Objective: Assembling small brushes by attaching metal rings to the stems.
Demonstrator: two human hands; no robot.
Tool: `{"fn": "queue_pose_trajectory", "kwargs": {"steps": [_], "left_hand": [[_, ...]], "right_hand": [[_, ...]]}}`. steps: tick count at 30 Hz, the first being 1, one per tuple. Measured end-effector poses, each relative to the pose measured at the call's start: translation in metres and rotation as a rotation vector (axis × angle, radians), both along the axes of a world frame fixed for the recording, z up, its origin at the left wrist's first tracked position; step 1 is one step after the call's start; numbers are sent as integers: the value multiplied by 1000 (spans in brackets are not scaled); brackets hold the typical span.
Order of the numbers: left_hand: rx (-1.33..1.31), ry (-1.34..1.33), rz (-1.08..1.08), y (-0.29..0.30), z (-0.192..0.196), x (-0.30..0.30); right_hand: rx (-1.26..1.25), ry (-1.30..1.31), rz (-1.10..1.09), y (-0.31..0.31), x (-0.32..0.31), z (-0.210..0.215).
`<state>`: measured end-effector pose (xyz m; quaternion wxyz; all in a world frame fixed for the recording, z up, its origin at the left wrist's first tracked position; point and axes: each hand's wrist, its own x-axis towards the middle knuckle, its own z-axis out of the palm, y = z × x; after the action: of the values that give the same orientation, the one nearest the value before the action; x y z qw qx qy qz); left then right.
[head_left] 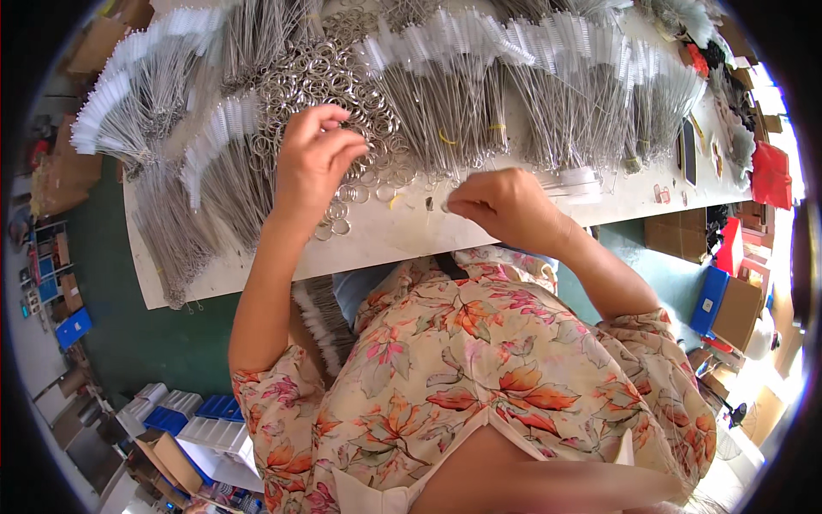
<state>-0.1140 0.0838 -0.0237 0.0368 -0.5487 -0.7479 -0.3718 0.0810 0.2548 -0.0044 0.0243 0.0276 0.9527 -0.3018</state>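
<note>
My left hand (310, 167) is raised over a heap of shiny metal split rings (321, 77). Its fingers are curled, with a gap between thumb and forefinger, and nothing shows between them. Farther right, my right hand (509, 204) is closed near the table's front edge, its fingertips pinched together. A tiny bright bit shows at those fingertips, too small to name. Beside that hand's wrist, a white-bristled wire brush (578, 177) lies crosswise; whether the hand touches it is hidden. Bundles of wire brushes (445, 111) lie beyond, their wire ends toward me.
More brush bundles (158, 103) cover the left of the white table (385, 236). Loose rings (341, 227) lie near the front edge. At the right are a dark phone-like slab (687, 152) and a red bag (771, 176). Cardboard boxes (676, 233) stand on the green floor.
</note>
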Motion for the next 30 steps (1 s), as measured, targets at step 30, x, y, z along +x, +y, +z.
{"fn": "queue_pose_trajectory", "kwargs": {"steps": [30], "left_hand": [[675, -1300, -167, -17, 34, 60]], "right_hand": [[-618, 519, 80, -46, -44, 48]]}}
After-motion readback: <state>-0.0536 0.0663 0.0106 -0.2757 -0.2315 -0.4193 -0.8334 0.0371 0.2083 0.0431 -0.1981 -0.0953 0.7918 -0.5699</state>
